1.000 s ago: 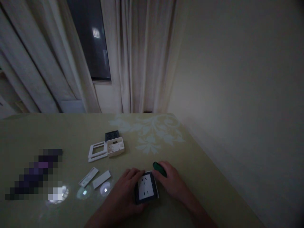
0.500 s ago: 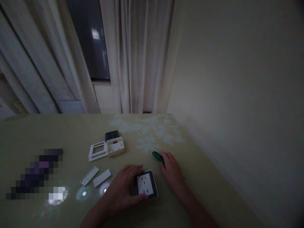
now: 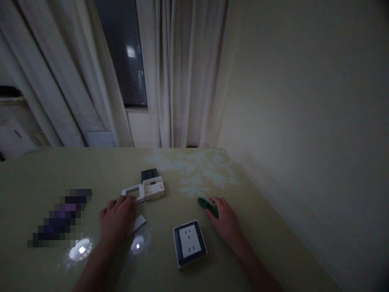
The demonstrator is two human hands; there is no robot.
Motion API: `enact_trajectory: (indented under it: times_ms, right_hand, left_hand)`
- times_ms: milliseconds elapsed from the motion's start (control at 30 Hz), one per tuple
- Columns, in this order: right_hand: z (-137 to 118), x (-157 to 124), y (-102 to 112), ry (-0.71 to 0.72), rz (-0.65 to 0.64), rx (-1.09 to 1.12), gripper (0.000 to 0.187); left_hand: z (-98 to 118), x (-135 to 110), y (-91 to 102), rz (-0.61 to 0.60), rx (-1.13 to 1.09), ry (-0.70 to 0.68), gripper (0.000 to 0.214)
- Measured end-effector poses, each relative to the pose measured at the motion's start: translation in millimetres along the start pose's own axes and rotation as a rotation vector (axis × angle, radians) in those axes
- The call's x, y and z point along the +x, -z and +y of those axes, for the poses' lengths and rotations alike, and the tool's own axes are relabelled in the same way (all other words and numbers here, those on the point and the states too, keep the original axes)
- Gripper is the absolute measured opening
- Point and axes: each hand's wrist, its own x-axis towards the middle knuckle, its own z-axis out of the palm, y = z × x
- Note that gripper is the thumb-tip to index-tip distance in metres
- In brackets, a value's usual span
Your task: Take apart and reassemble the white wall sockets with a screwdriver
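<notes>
A wall socket (image 3: 190,242) with a white face and dark frame lies free on the yellow-green table (image 3: 45,174) between my arms. My left hand (image 3: 117,217) rests palm down to its left, fingers loosely curled, touching the white frame plates (image 3: 131,190) and covering small white strips, one strip (image 3: 137,224) still showing. My right hand (image 3: 224,219) lies flat on the table beside a green-handled tool (image 3: 207,206), fingertips against it. A white back box (image 3: 153,188) and a dark module (image 3: 149,175) sit behind the frames.
Curtains (image 3: 182,73) and a dark window (image 3: 127,52) stand behind the table. A plain wall (image 3: 304,101) runs along the table's right edge. A blurred dark patch (image 3: 60,217) lies at the left, with bright light reflections (image 3: 79,248) near it.
My left hand let go of the socket and moved left onto the white frames and strips. The socket now lies alone. My right hand stays by the green tool.
</notes>
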Motion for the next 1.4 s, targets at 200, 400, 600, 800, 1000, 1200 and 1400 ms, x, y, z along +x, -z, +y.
enact_trajectory:
  times_ms: [200, 400, 600, 800, 1000, 1200, 1400]
  right_hand:
    - [5, 4, 3, 0.015, 0.027, 0.135, 0.039]
    - [-17, -3, 17, 0.107, -0.024, 0.357, 0.045]
    - [-41, -25, 49, 0.216, -0.472, 0.616, 0.085]
    - [-34, -30, 47, 0.214, -0.525, 0.374, 0.098]
    - [-26, -29, 37, 0.328, -0.548, 0.301, 0.104]
    - [-29, -29, 44, 0.274, -0.567, 0.307, 0.087]
    - [-24, -29, 44, 0.265, -0.597, 0.286, 0.094]
  left_hand:
    - [-5, -5, 7.1, 0.133, 0.022, -0.007, 0.039]
    - [59, -42, 10.1, 0.260, -0.183, -0.533, 0.034]
    - [118, -93, 26.4, 0.042, -0.384, -0.950, 0.031]
    - [104, -107, 7.5, 0.040, -0.448, -0.958, 0.017]
    - [102, -114, -10.3, -0.014, -0.605, -0.818, 0.022]
    - [93, -108, -9.4, -0.101, -0.741, -0.713, 0.068]
    - [68, -94, -16.4, -0.287, -0.770, -0.703, 0.088]
